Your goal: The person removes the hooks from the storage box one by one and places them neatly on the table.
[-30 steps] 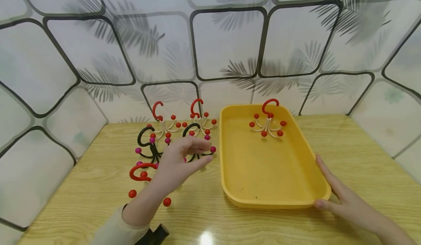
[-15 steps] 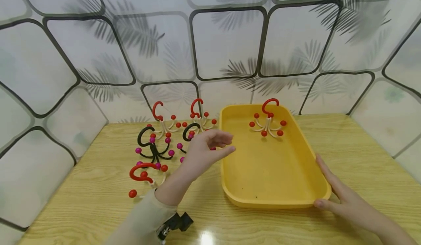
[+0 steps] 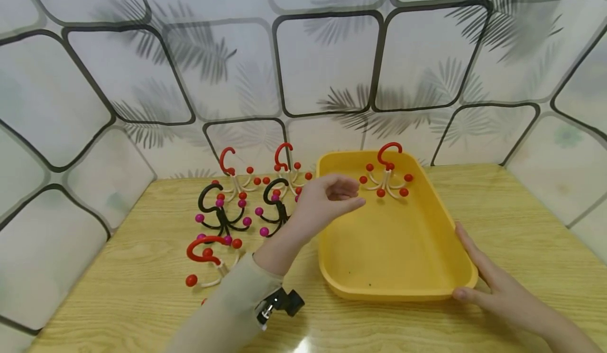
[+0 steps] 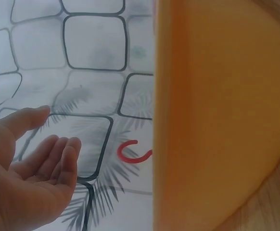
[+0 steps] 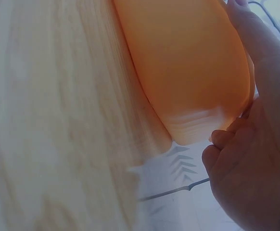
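My left hand (image 3: 322, 203), holding nothing, is over the left rim of a yellow plastic tray (image 3: 379, 250). Its fingers are loosely bent, with the thumb apart from them, as the left wrist view also shows. With my right hand (image 3: 498, 292) I grip the tray's near right corner, thumb at the rim and fingers along the side wall. Inside the tray's far end stands a white, multi-prong hanging hook (image 3: 389, 169) with a red hook top and red ball tips. In the left wrist view a red hook top (image 4: 130, 159) shows beyond the tray's edge.
Left of the tray, two black hanging hooks (image 3: 221, 213) with magenta ball tips stand on the wood-grain table (image 3: 118, 290). Two red-and-white ones (image 3: 228, 158) are behind them. Another red-topped hook (image 3: 206, 247) lies nearer, partly covered by my left sleeve. Patterned cloth (image 3: 327, 63) hangs behind.
My left hand has moved rightward from above the black hooks to over the tray's left side, uncovering the hooks behind it. My right hand and the tray have stayed put.
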A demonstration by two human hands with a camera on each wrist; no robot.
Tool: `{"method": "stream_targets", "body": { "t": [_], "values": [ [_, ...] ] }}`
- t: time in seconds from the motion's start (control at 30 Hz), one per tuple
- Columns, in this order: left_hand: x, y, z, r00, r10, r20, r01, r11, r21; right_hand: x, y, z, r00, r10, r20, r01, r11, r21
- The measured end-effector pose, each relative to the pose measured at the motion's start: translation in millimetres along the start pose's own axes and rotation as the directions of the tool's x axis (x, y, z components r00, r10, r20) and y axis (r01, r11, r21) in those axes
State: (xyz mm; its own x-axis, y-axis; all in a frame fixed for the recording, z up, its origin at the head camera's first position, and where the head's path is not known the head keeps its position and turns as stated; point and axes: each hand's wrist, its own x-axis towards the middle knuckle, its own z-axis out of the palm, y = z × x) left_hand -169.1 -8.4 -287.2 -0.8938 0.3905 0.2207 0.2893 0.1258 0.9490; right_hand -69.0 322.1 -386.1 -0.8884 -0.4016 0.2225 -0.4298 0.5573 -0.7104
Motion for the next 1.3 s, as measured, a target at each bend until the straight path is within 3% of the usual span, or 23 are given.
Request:
{"method": "stream_targets", "body": {
  "t": [0.53, 0.7, 0.93, 1.1, 1.3],
  "values": [
    [36.2, 4.5, 23.4, 0.999, -0.05, 0.017, 0.051, 0.997, -0.053, -1.0, 0, 0, 1.0, 0.013, -0.008, -0.013, 1.0, -0.01],
    [48.7, 2.0, 27.6, 0.996, -0.092, 0.018, 0.093, 0.993, -0.076, -0.7, 2, 0, 1.0, 0.013, -0.017, -0.013, 1.0, -0.004],
    [62.1, 0.8, 28.0, 0.991, -0.131, -0.022, 0.128, 0.988, -0.092, -0.2, 4, 0, 0.999, 0.0, -0.032, 0.0, 1.0, 0.001],
    [71.5, 1.5, 32.5, 0.991, -0.133, -0.01, 0.132, 0.987, -0.096, -0.6, 3, 0, 1.0, 0.005, -0.019, -0.005, 1.0, 0.005],
    [86.7, -5.2, 41.7, 0.98, -0.194, -0.051, 0.187, 0.976, -0.113, -0.2, 1, -1, 1.0, -0.008, -0.014, 0.008, 1.0, 0.012]
  ]
}}
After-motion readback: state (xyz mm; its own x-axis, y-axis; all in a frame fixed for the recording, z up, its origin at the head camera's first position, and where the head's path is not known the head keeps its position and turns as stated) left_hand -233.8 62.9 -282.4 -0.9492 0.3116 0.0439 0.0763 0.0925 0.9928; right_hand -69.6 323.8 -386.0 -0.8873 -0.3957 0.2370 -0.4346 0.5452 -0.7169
